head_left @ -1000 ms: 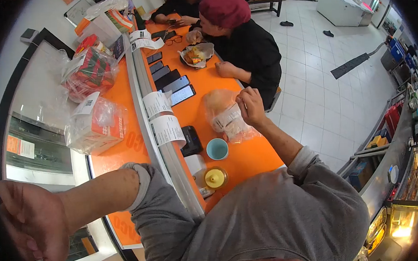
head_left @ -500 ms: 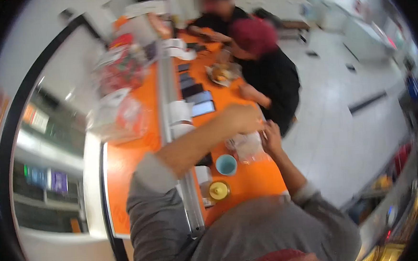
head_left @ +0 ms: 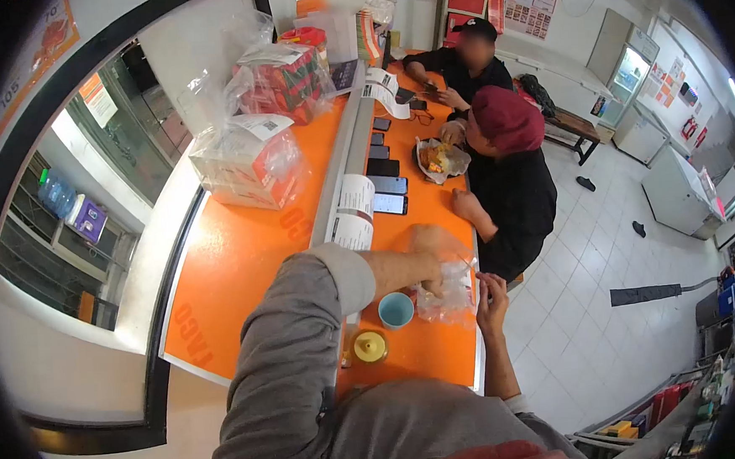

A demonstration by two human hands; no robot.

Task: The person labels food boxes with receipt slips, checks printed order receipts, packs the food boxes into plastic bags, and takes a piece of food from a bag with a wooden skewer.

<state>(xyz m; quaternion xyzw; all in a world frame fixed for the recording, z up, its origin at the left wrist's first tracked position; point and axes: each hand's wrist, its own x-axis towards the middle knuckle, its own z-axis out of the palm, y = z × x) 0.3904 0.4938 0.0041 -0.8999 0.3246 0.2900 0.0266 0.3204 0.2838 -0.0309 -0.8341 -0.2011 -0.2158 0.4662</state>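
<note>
A clear plastic bag (head_left: 450, 307) lies on the orange counter (head_left: 426, 356) in front of me. My left hand (head_left: 433, 255) is over the bag's far side, its fingers smeared by motion and partly hidden, so their grip is unclear. At the counter's right edge, beside the bag, my right hand (head_left: 491, 302) is raised with fingers curled and pinched together. What they hold, if anything, is too small to name. Left of the bag stands a light blue cup (head_left: 396, 310), and nearer to me a round container with a yellow top (head_left: 370, 347).
Several phones (head_left: 391, 204) and printed slips (head_left: 353, 213) lie along the counter's divider. A co-worker in a maroon cap (head_left: 508, 120) sits by a bowl of food (head_left: 443, 159); another person (head_left: 465, 70) sits beyond. Bagged boxes (head_left: 250, 161) stand at left.
The view has tilted up and grown sharper. My left hand has come down from beside my right hand to over the plastic bag. My right hand stays pinched near the counter's edge.
</note>
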